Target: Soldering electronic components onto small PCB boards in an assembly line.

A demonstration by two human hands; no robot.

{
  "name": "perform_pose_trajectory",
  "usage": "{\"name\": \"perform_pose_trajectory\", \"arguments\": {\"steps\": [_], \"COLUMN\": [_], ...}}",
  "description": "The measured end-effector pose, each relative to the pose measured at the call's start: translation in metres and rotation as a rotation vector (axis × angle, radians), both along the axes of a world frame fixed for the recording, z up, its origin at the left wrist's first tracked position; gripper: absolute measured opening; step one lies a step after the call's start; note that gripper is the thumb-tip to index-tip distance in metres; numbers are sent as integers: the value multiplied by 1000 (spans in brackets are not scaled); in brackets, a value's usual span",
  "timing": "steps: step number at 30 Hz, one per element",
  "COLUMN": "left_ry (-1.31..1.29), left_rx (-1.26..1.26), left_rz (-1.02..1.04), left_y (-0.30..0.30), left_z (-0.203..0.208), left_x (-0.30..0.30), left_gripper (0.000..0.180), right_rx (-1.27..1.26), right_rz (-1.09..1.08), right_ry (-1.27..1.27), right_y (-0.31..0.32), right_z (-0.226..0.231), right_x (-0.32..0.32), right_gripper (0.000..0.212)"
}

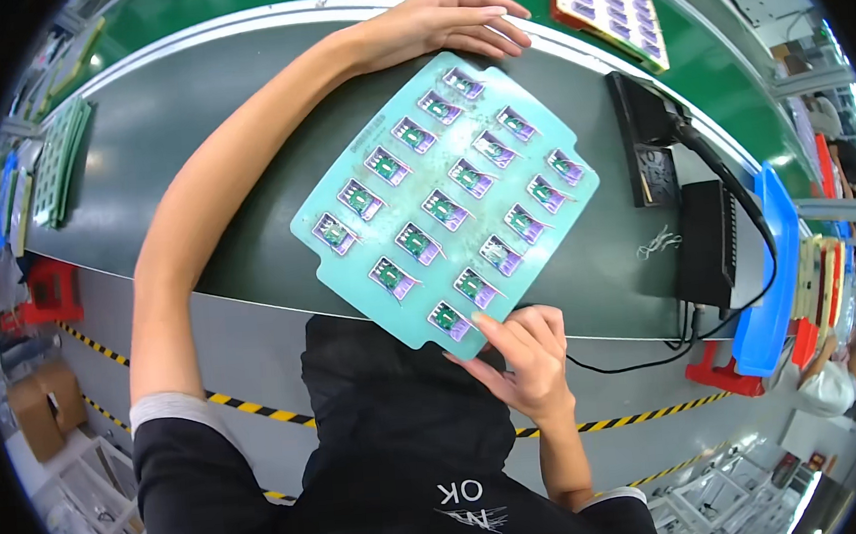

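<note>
A teal fixture plate (pixel 368 256) lies at a slant in front of me, its near corner reaching past the table's front edge. Its rectangular slots hold several small purple-tinted parts with green circuit boards (pixel 417 243), and thin wires stick out of many of them. My right hand (pixel 529 359) pinches the plate's near corner, thumb on top and fingers at the edge. Stretched across to the far side, my left hand (pixel 456 25) has its fingers extended just beyond the plate's far corner. Nothing shows in it; whether it touches the plate I cannot tell.
A second loaded plate (pixel 608 6) sits on the green surface at the far right. On the right stand a black box (pixel 707 247) with a cable, a dark device (pixel 642 138), loose wires (pixel 659 242) and a blue bin (pixel 766 273). Stacked green plates (pixel 61 164) are at left.
</note>
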State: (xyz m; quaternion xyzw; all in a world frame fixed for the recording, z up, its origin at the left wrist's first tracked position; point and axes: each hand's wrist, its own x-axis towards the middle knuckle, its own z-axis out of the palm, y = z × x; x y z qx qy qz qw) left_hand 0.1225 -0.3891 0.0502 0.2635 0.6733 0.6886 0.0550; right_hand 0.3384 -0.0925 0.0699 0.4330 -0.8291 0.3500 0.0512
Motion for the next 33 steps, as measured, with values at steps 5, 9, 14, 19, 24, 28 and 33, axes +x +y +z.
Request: {"name": "perform_pose_trajectory", "arguments": {"steps": [5, 9, 14, 19, 24, 28, 33], "left_ry": [-146, 66, -387, 80, 65, 68, 54], "left_rx": [267, -73, 298, 59, 60, 30, 38], "left_rz": [258, 113, 49, 55, 49, 53, 54], "left_y": [8, 16, 24, 25, 21, 27, 28], "left_z": [5, -20, 5, -24, -20, -18, -17], "left_x": [65, 60, 62, 49, 53, 51, 54], "left_gripper": [40, 68, 45, 60, 54, 52, 52], "right_rx": [23, 70, 24, -82, -263, -479, -222], "right_rz": [101, 218, 383, 302, 93, -96, -238], "right_ry": [10, 32, -111, -138, -167, -377, -419], "right_y": [2, -7, -11, 21, 57, 79, 61], "right_z": [-17, -18, -18, 0, -4, -11, -5], "right_x": [-14, -9, -24, -51, -75, -81, -77], "right_gripper": [55, 44, 43, 36, 33, 23, 15]}}
